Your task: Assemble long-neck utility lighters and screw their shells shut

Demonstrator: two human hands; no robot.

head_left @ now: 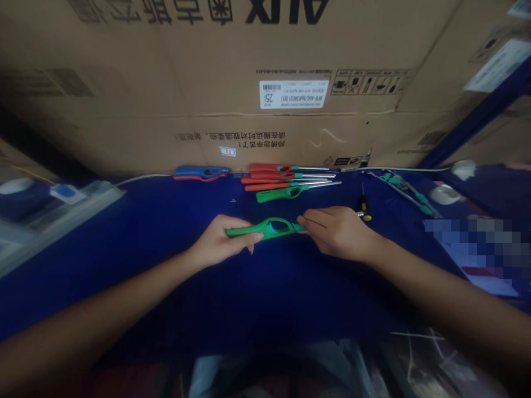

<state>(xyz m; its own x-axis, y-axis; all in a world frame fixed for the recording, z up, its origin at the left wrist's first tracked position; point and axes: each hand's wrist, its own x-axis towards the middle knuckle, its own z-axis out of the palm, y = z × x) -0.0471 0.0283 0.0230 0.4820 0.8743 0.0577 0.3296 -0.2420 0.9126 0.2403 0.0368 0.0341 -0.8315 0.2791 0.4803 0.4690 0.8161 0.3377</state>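
Observation:
A green long-nosed gas lighter (271, 229) is held level above the blue table between my two hands. My left hand (226, 241) wraps round its handle end, thumb along the top. My right hand (334, 229) closes round the nozzle end just past the teal collar; the metal tip shows beyond my fingers. Behind them lie another green lighter (279, 194) and several red lighters (271, 171) with silver nozzles. Blue and red lighter handles (201, 172) lie farther left, with no nozzles showing.
A cardboard wall (166, 72) stands along the back. A black-and-yellow screwdriver (364, 205) lies right of my right hand. Loose nozzles with teal collars (409, 190) and a white roll (446, 193) sit farther right. A clear plastic box (83, 204) stands on the left.

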